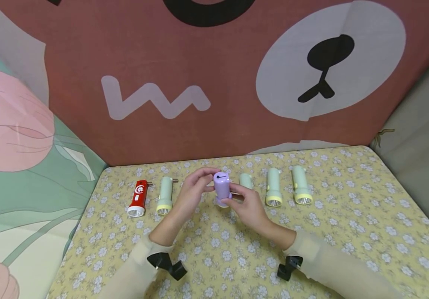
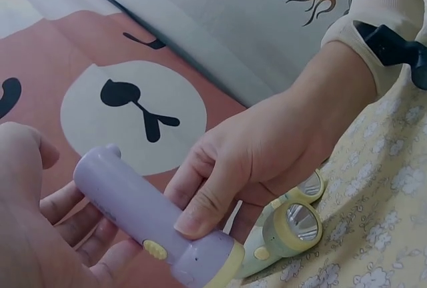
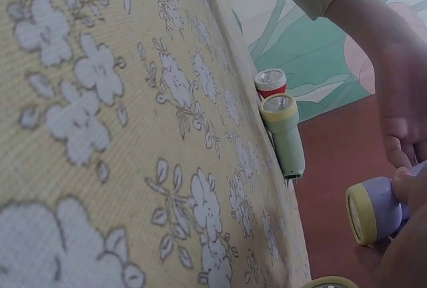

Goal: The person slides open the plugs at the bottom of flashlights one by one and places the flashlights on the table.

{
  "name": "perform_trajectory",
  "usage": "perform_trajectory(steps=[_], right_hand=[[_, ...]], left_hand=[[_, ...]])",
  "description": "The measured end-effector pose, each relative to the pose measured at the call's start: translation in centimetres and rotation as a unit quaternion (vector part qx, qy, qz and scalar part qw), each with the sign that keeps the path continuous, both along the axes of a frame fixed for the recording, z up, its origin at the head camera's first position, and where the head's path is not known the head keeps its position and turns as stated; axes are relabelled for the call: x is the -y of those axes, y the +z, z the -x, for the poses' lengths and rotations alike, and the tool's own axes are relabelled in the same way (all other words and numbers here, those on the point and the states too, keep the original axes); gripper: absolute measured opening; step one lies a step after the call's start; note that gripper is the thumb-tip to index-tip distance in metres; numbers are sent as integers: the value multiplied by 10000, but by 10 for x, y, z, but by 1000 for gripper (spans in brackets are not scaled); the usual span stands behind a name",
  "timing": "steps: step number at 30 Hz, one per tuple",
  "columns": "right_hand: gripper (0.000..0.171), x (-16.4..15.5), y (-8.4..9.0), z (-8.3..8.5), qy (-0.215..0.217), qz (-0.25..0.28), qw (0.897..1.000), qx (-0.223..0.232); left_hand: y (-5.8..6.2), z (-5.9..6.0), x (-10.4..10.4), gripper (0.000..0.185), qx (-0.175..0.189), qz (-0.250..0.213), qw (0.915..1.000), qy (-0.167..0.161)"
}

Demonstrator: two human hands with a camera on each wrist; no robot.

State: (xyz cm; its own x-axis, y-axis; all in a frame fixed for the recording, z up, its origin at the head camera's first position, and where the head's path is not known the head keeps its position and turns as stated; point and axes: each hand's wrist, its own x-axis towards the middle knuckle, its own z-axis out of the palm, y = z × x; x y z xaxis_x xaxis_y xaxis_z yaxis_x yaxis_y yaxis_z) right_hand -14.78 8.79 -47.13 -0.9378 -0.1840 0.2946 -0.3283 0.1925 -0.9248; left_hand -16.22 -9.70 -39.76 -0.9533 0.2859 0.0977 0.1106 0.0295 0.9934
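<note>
A purple flashlight [image 1: 222,187] with a pale yellow lens ring is held above the table, its tail end tipped up toward the head camera. My right hand [image 1: 249,207] pinches its body near the head between thumb and fingers, plainly seen in the left wrist view. On the other side, my left hand [image 1: 193,189] has its fingers behind the flashlight's tail, loosely extended, with the thumb standing away from it. A yellow switch [image 2: 155,249] shows on the purple body. Behind my right hand lies a light green flashlight [image 1: 246,180], partly covered.
Left of my hands lie a red flashlight [image 1: 138,198] and a green flashlight [image 1: 165,195], both with plug prongs out. To the right are two more green ones, one nearer [image 1: 273,187] and one farther [image 1: 301,185]. A flowered cloth [image 1: 214,257] covers the table; printed fabric [image 1: 229,124] hangs behind.
</note>
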Motion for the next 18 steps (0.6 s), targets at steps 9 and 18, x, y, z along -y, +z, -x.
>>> perform_trajectory(steps=[9,18], right_hand=[[41,2,1,-1,-55,28,9999,-108],[40,2,0,1,23,-23,9997,-253]], left_hand=[[0,0,-7,25,156,-100,9993,323],[0,1,-9,23,165,-230,9989,379]])
